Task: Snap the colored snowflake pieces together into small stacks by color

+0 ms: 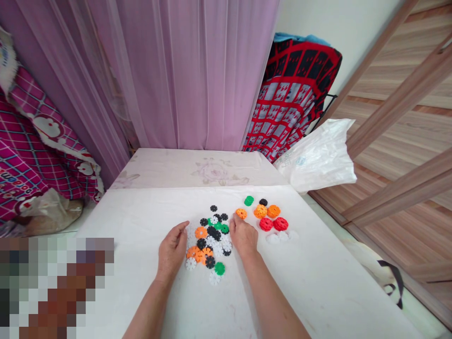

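A loose heap of plastic snowflake-shaped discs [208,240] in black, white, orange and green lies on a white sheet [123,292] between my hands. My left hand [172,251] rests palm down at the heap's left edge, its fingertips near white discs. My right hand [243,235] lies palm down at the right edge, its fingers on or just beside the discs. Neither hand visibly holds a disc. Farther right sit small groups of orange discs [266,211], red discs [273,224], white discs [277,237] and a green stack [249,200].
A pale floral mattress edge [201,169] lies beyond the sheet, with a white plastic bag [318,157] at its right corner. Behind hang a pink curtain [197,70] and a red-and-black blanket [291,99]. Pink checked bedding [35,150] is at the left. A blurred patch covers the lower left.
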{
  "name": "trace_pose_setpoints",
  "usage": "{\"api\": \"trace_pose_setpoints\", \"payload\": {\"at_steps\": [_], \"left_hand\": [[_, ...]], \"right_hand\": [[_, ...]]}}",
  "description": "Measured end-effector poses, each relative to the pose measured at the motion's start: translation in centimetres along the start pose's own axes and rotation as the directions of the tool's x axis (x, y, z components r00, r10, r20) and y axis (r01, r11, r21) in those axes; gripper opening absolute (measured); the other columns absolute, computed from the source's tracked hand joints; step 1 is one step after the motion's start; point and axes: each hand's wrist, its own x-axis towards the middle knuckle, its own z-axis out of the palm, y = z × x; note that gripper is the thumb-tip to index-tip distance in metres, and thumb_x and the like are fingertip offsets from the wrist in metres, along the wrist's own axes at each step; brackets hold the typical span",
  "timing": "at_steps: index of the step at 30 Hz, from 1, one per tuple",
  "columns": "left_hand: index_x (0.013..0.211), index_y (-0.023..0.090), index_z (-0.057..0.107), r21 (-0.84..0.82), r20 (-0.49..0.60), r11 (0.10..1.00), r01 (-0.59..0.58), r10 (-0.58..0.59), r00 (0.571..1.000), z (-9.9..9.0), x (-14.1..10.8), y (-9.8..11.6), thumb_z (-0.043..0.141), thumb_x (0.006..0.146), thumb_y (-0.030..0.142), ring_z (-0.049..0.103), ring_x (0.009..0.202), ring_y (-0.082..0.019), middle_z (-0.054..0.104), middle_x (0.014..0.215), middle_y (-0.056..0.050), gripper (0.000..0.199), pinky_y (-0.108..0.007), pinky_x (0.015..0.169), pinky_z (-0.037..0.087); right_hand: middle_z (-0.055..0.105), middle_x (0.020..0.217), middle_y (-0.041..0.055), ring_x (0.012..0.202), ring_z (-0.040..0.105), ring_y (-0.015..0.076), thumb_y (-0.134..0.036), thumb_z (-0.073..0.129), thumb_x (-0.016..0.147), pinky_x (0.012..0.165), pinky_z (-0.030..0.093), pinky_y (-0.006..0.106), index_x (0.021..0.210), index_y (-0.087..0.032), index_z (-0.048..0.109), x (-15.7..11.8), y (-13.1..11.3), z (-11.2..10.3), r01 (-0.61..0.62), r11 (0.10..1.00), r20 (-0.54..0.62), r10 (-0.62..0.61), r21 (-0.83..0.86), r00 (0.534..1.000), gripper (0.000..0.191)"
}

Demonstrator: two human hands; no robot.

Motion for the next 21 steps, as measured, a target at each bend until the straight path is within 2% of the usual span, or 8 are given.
{"api": "trace_pose_setpoints", "payload": {"at_steps": [3, 10, 15, 18, 21], "left_hand": [[0.108, 0.024, 0.070, -0.003, 0.000, 1.000, -0.001, 0.001, 1.000, 0.0, 0.0, -0.2, 0.049, 0.085, 0.044, 0.067, 0.103, -0.021, 0.073, 0.110, -0.005, 0.036, -0.038, 0.096, 0.051], [0.108, 0.024, 0.070, 0.000, -0.001, 1.000, -0.004, 0.004, 1.000, 0.1, 0.0, -0.3, 0.049, 0.085, 0.043, 0.067, 0.103, -0.021, 0.074, 0.110, -0.004, 0.036, -0.037, 0.095, 0.051], [0.107, 0.024, 0.070, 0.005, -0.003, 1.000, -0.008, 0.008, 1.000, 0.0, 0.0, -0.1, 0.048, 0.086, 0.044, 0.067, 0.102, -0.021, 0.073, 0.109, -0.004, 0.036, -0.037, 0.093, 0.052], [0.107, 0.025, 0.070, 0.007, -0.001, 1.000, 0.003, -0.003, 1.000, 0.0, 0.0, -0.1, 0.048, 0.086, 0.044, 0.068, 0.101, -0.021, 0.074, 0.109, -0.004, 0.036, -0.036, 0.092, 0.052], [0.108, 0.025, 0.070, -0.001, 0.001, 1.000, 0.008, -0.008, 1.000, 0.1, 0.0, 0.0, 0.049, 0.086, 0.043, 0.068, 0.100, -0.020, 0.074, 0.109, -0.004, 0.035, -0.036, 0.092, 0.052]], "right_hand": [[0.071, 0.077, 0.0046, 0.061, 0.061, 0.0157, -0.030, 0.043, 0.094, 0.056, 0.032, 0.025, 0.105, -0.024, 0.066, -0.1, 0.1, 0.1, 0.001, 1.000, -0.012, -0.001, 0.004, 1.000, 0.026], [0.070, 0.072, 0.0002, 0.059, 0.056, 0.0123, -0.032, 0.045, 0.093, 0.056, 0.026, 0.024, 0.089, -0.026, 0.070, -0.5, 1.2, 1.3, 0.014, 0.990, -0.145, 0.006, 0.138, 0.989, 0.027], [0.068, 0.066, -0.0012, 0.058, 0.056, 0.0136, -0.034, 0.046, 0.091, 0.056, 0.027, 0.023, 0.086, -0.028, 0.071, -0.7, 1.5, 1.4, -0.005, 0.975, -0.122, 0.033, 0.222, 0.992, 0.026], [0.069, 0.067, -0.0018, 0.062, 0.059, 0.0145, -0.035, 0.046, 0.091, 0.058, 0.032, 0.022, 0.086, -0.028, 0.071, -1.0, 1.6, 1.5, 0.048, 0.957, -0.137, -0.008, 0.288, 0.991, 0.026], [0.071, 0.078, 0.0001, 0.072, 0.062, 0.0154, -0.031, 0.046, 0.089, 0.066, 0.040, 0.023, 0.089, -0.025, 0.071, -1.4, 1.4, 1.6, 0.171, 0.914, -0.235, -0.087, 0.368, 0.968, 0.025]]}}
